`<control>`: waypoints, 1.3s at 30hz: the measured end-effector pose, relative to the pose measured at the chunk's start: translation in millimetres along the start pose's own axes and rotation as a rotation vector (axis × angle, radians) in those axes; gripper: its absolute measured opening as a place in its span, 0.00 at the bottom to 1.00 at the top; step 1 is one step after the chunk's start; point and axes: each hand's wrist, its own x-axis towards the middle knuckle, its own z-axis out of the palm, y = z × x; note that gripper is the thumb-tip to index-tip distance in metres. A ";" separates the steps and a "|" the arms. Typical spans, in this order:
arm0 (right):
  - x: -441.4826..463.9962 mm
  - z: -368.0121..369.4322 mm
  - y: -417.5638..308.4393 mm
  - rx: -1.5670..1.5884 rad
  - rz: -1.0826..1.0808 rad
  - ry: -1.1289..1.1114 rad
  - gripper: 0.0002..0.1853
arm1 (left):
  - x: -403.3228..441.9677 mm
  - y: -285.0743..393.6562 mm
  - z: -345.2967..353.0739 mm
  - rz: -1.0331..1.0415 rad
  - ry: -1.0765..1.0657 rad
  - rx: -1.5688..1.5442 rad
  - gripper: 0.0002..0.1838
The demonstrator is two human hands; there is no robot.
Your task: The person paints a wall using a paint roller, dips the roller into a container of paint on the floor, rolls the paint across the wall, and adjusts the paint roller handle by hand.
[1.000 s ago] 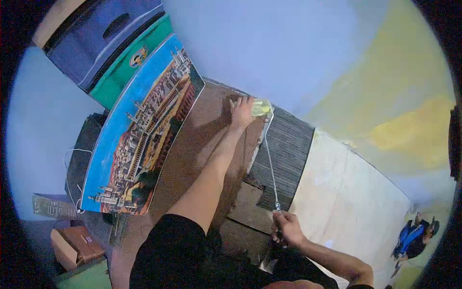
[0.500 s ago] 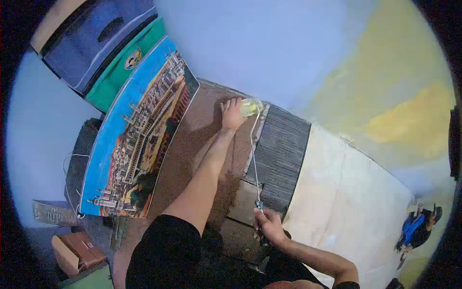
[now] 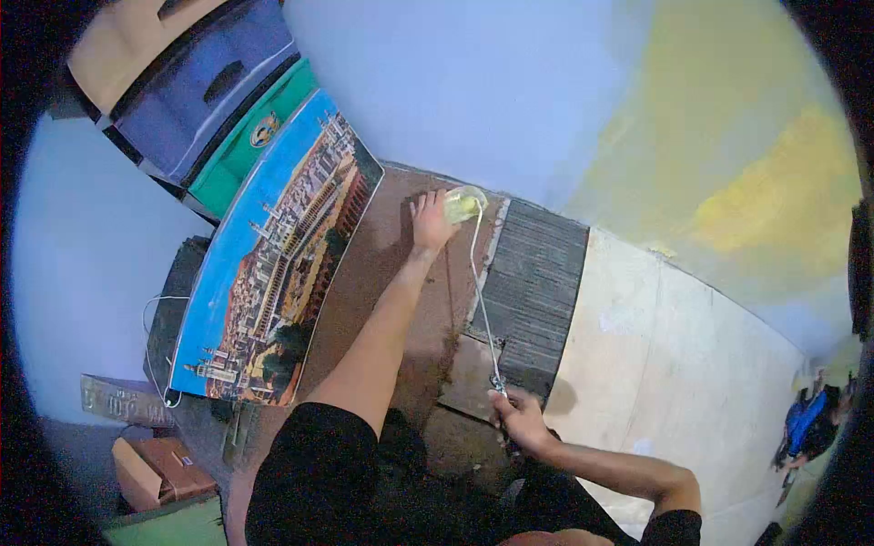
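My left hand (image 3: 431,223) is stretched far forward against the side of a clear plastic container (image 3: 464,206), its fingers spread and its thumb hidden behind it. Something round and yellow-green shows inside the container. A thin white cord or flexible shaft (image 3: 484,305) runs from the container's mouth back towards me. Its near end joins a shiny metal fitting (image 3: 497,384) on a dark handle. Around that handle my right hand (image 3: 522,422) is closed, hiding most of it.
A large city-view picture panel (image 3: 273,264) leans on the left. Beside the brown floor lies a dark ribbed mat (image 3: 533,282), then a pale board (image 3: 665,364). A brown box (image 3: 162,471) stands at lower left. A person (image 3: 815,423) is at the far right.
The camera view has shifted slightly, moving the surroundings in frame. The white cord looks straighter now. Both hands keep their holds.
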 end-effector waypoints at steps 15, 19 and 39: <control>-7.0 -27.2 57.6 -0.455 -0.368 0.242 0.20 | -11.4 -10.1 -0.4 0.007 0.046 -0.375 0.44; -16.5 -37.3 50.0 -0.530 -0.274 0.230 0.23 | -16.2 8.1 -10.9 0.045 -0.023 -0.497 0.42; -25.9 -75.6 73.8 -0.555 -0.389 0.421 0.16 | -17.7 19.1 -9.8 0.004 0.006 -0.553 0.44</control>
